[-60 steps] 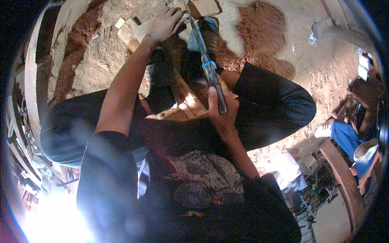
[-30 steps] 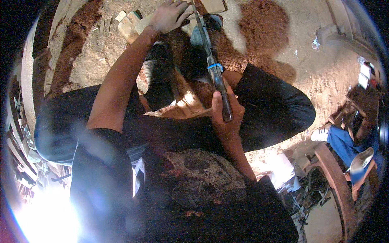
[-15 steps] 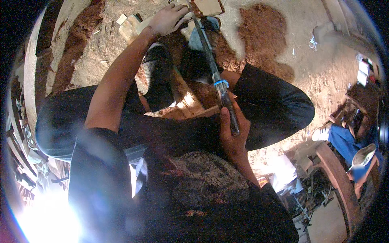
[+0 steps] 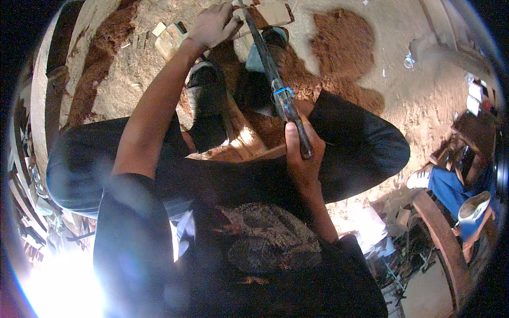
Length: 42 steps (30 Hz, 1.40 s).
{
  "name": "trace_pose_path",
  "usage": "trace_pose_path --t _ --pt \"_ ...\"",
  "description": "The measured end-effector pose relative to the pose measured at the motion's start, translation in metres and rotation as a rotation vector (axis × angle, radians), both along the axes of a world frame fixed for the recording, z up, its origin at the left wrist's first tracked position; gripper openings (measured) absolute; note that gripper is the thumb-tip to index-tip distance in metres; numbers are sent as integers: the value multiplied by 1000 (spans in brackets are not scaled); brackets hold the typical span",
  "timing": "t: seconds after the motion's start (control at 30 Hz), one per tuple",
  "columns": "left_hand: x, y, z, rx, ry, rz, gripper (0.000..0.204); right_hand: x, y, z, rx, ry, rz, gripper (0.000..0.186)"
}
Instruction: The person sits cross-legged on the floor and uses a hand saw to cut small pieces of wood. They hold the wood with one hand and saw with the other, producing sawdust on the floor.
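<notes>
My right hand [image 4: 303, 146] is closed round the dark handle of a long, narrow metal tool [image 4: 264, 58] with a blue band near its grip. Its far end reaches the pale wooden pieces [image 4: 271, 14] at the top, beside my left hand [image 4: 212, 29]. That hand lies with bent fingers over a wooden piece [image 4: 169, 41], apparently gripping it; its fingertips are partly hard to make out. My feet, in dark footwear [image 4: 204, 98], are drawn in between my folded legs, beside a lit wooden block [image 4: 246, 138].
Reddish sawdust [image 4: 342, 47] lies on the pale ground. A wooden beam [image 4: 50, 111] runs along the left, with scrap wood beyond. At right, another person's legs in blue trousers [image 4: 450, 191] and pale shoes are near a curved timber [image 4: 440, 233] and piled offcuts.
My right hand and the tool moved down and rightward until half a second ago, then slid slightly back up, forward. My left hand stays near the same spot, shifting only slightly.
</notes>
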<state>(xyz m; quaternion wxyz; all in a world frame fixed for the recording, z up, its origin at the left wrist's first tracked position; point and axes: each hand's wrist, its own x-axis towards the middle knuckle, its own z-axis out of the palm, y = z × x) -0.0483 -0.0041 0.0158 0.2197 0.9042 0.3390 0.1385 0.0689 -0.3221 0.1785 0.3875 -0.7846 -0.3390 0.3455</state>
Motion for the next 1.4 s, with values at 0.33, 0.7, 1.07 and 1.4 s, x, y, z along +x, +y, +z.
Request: trace_pose_path --t 0.33,0.7,1.07,1.4 --pt "3 2 10 21 -161 -56 50 -5 5 -6 87 -34 -64 37" --pt "2 -16 -1 57 -140 -44 36 9 23 -12 9 -68 23 39" --pt "-7 -10 -10 -91 -240 -76 38 17 19 -1 0 3 8 16" --pt "-7 -10 -6 -189 -266 -24 36 18 24 5 -62 -6 89 38"
